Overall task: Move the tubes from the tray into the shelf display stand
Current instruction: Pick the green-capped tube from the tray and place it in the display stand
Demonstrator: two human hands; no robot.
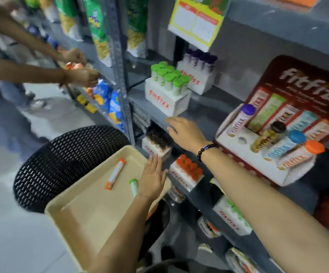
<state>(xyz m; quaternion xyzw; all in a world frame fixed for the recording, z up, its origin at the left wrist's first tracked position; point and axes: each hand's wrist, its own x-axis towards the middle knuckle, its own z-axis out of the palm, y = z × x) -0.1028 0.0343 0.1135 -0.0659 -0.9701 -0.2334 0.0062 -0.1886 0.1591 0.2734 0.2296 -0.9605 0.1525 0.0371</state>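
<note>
Most of the job looks done, I judge: four tubes already stand tilted in the display stand [244, 146] on the shelf [205, 107], a purple-capped tube [241, 120], a dark-capped tube [268, 135], a blue-capped tube [285, 144] and an orange-capped tube [301, 155]. One round slot [242, 140] in the stand is bare. Two tubes are left lying in the beige tray [84, 213]: an orange tube [115, 174] and a green-capped tube [134, 186] just beside my left hand [152, 178]. That hand lies flat over the tray's right edge, fingers spread, gripping nothing. My right hand [187, 133] reaches out along the shelf edge, palm down, fingers loose and empty, near the white box of green-capped tubes [167, 95].
</note>
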